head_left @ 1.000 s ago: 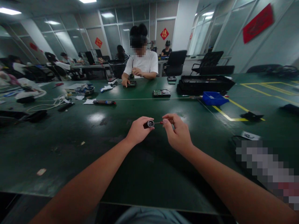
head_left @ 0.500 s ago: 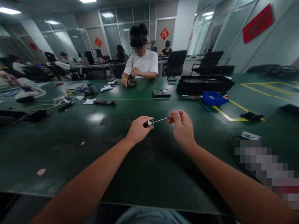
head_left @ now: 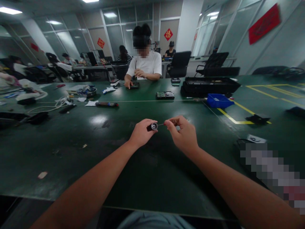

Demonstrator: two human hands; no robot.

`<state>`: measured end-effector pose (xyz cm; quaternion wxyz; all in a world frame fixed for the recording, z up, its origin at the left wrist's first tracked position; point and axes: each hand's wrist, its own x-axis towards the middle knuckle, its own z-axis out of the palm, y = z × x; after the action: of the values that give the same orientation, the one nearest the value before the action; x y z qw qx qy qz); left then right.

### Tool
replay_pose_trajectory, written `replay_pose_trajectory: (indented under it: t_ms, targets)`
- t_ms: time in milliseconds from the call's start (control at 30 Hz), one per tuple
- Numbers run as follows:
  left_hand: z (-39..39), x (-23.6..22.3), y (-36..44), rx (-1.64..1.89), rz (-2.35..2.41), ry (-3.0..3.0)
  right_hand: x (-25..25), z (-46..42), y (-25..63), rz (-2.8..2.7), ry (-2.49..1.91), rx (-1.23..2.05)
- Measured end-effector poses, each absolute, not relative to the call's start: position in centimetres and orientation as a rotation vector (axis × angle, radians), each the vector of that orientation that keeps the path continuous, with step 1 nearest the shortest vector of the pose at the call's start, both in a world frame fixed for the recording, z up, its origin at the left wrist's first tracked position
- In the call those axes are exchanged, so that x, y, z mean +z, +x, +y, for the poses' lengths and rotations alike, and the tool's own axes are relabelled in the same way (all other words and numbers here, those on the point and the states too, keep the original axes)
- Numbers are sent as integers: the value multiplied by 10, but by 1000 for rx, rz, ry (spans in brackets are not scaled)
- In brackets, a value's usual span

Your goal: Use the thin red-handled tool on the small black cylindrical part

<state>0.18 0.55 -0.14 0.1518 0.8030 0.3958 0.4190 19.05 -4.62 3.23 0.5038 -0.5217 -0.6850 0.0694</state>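
Cylinder (head_left: 152,127), short and dark with a pale metal ring at its open end, sits in our left hand (head_left: 142,133), above the green table (head_left: 143,178). We have thumb and fingers closed around it, the ringed end turned up towards us. Our right hand (head_left: 183,133) pinches a thin-shafted screwdriver (head_left: 161,124) by its reddish handle, mostly covered by our fingers. The shaft runs across to the ring; we cannot tell how far its tip goes in.

Beyond our hands we note a hard drive (head_left: 165,95) lying circuit side up, and to its right a long black tray (head_left: 209,86) with a blue bin (head_left: 219,101) just in front. Off to the left, a pen-shaped tool (head_left: 107,104) lies beside a scrap of white paper (head_left: 91,103), with a pale cable (head_left: 51,108) looped farther left. Across from us, a person in a white shirt (head_left: 156,63) has one hand on a dark device (head_left: 135,85).
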Motion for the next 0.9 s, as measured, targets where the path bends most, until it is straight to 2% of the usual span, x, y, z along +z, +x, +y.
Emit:
replay_pose_trajectory:
  t_ms: [367,700,800,900]
  targets:
    - [8,-7,2,1197,1115,2322,33,-50,190,-1781,-1185,258]
    - [9,0,-1,1201,1122,2353,17,-19,196,-1037,-1007,993]
    - [9,-2,-1,1180,1134,2339,16,-15,200,-1010,-1036,967]
    - [8,-3,0,1156,1150,2325,19,-21,199,-1146,-1087,764]
